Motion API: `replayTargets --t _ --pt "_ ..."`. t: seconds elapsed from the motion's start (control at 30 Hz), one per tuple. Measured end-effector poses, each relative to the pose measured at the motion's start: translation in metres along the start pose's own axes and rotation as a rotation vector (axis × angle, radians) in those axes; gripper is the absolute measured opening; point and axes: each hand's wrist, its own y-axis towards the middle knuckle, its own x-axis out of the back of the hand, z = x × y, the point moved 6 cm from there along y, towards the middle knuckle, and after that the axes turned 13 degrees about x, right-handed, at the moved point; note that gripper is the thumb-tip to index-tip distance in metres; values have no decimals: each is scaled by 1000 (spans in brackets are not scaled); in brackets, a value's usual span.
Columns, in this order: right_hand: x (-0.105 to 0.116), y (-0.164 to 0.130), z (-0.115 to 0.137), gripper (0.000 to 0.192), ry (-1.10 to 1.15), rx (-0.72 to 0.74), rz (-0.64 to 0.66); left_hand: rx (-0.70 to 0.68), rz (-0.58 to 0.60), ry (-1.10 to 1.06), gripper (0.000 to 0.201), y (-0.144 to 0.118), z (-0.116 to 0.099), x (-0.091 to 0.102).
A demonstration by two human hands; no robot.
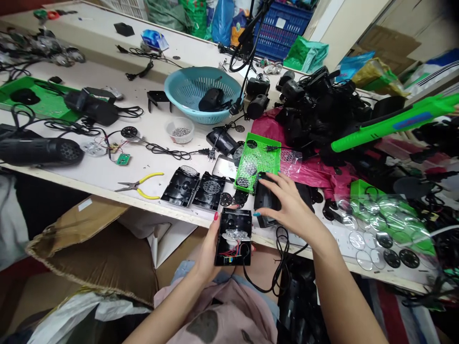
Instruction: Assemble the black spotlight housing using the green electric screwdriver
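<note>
Down near the table edge, the left hand [210, 248] is curled around an open black box [234, 237], holding it up by its side. Inside the box sit a clear bumpy lens and some red and blue wires. The right hand [287, 203] is spread wide, fingers flat on top of a black case [266, 203] at 2 o'clock from the box. Just past it, at 12 o'clock, leans a green tray [258, 161] with round holes. Yellow pliers [141, 185] lie far off at 10 o'clock. A blue basket [202, 93] sits farther up the table. No writing can be read.
</note>
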Motion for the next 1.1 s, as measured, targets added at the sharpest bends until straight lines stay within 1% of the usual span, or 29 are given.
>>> replayTargets --t 0.07,0.1,0.13,0.2,0.27,0.37,0.53,0.63,0.77,0.83,0.9,1.0,1.03,1.1 --pt "14 -6 24 33 106 71 -169 15 -8 2 69 0 1 0" --pt "18 -10 36 24 134 111 -227 26 -16 8 70 0 2 0" --pt "20 -12 47 18 138 149 -261 39 -26 15 70 0 2 0" --pt "18 -16 62 12 111 207 -269 71 -35 26 73 1 4 -2" --pt "14 -18 66 10 95 213 -258 97 -36 28 76 1 6 -5" --pt "13 -19 66 9 106 215 -275 96 -51 36 78 0 6 -9" --pt "25 -21 67 12 82 225 -377 99 -90 51 78 -3 7 -10" --pt "26 -21 68 13 79 233 -381 106 -77 51 79 -3 11 -10" --pt "22 -23 66 11 86 224 -368 133 -31 64 75 -1 15 -11" --pt "20 -25 63 10 93 212 -364 147 -28 66 73 -1 17 -11" --pt "19 -27 59 8 120 192 -340 158 -54 69 71 -1 18 -12" --pt "20 -29 51 5 222 126 -265 172 -118 76 70 -3 20 -13" --pt "22 -29 48 10 281 89 -245 171 -136 78 69 -4 21 -14" --pt "26 -26 43 26 421 -5 -232 155 -151 79 66 -5 22 -16"
